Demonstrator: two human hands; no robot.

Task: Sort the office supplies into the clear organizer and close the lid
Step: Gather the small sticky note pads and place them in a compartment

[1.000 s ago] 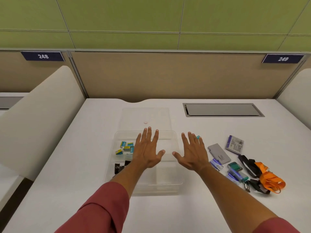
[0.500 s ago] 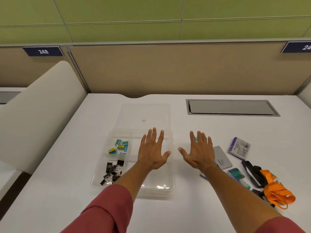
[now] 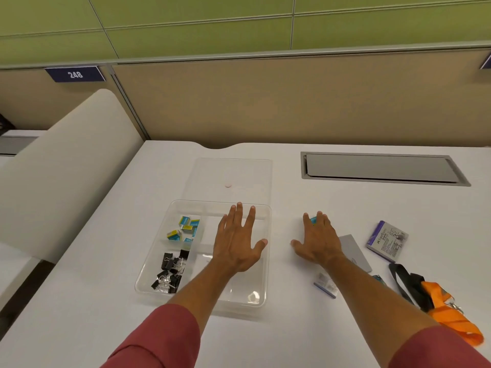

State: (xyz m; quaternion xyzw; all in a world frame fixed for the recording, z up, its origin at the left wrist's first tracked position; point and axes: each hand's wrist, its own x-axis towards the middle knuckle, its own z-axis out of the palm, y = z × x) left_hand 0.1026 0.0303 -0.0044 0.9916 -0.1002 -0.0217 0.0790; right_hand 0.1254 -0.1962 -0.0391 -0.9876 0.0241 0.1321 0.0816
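My left hand [image 3: 239, 243] hovers flat, fingers spread, over the clear organizer [image 3: 156, 261], whose long axis runs away from me; my right hand [image 3: 317, 241], fingers relaxed, covers a small teal box [image 3: 313, 220].

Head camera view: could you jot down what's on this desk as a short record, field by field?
organizer: clear plastic divided organizer, open, on the white desk
lid: clear flat lid, lying on the desk behind it
far-left compartment: small blue and yellow boxes
near-left compartment: black binder clips
left hand: open, spread over the organizer
right hand: open, over a small blue item
still outside: grey card, purple and white packet, orange and black lanyards
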